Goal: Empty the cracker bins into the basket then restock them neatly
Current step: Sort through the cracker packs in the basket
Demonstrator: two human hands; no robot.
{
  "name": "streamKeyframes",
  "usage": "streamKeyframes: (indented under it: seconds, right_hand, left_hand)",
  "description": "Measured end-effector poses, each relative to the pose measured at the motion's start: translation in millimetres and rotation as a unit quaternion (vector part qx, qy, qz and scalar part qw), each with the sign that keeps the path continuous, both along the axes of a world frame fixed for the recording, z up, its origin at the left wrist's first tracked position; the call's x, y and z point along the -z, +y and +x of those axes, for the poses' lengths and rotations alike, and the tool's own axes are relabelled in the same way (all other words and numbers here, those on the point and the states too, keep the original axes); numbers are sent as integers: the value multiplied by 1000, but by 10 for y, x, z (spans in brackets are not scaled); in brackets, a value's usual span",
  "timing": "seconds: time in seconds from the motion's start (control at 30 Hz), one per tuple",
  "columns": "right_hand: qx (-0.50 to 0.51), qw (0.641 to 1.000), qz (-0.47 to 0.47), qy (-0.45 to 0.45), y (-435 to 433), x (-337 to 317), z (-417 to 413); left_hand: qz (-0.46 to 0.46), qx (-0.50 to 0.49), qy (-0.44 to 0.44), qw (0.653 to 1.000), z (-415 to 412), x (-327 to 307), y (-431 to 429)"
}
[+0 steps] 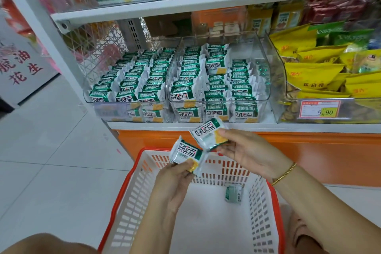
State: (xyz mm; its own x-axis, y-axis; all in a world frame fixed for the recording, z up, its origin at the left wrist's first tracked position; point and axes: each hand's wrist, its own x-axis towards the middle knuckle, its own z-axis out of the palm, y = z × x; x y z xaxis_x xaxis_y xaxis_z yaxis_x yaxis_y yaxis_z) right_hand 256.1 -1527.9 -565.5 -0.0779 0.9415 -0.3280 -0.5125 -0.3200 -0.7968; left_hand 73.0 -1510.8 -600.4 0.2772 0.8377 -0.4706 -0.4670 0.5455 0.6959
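Two clear plastic bins stand side by side on the shelf, the left bin (88,97) and the right bin (266,80), both lined with rows of green-and-white cracker packets. My left hand (175,181) pinches one cracker packet (185,153) above the basket. My right hand (245,150) pinches a second cracker packet (208,134) just below the shelf's front edge. The white basket with a red rim (115,202) sits on the floor under my hands. A single packet (234,194) lies on its bottom.
Yellow snack bags (313,74) fill the bin to the right, behind a price tag (319,109) reading 9.90. An orange shelf base (309,150) runs behind the basket. A white upright post (41,27) borders the shelf's left side. Pale tiled floor (51,140) spreads to the left.
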Motion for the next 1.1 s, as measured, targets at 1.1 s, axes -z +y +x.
streamKeyframes:
  seconds: [1.1]
  right_hand:
    - [35, 900, 161, -403, 436, -796, 316]
  left_hand:
    - [423, 173, 318, 831, 271, -968, 655]
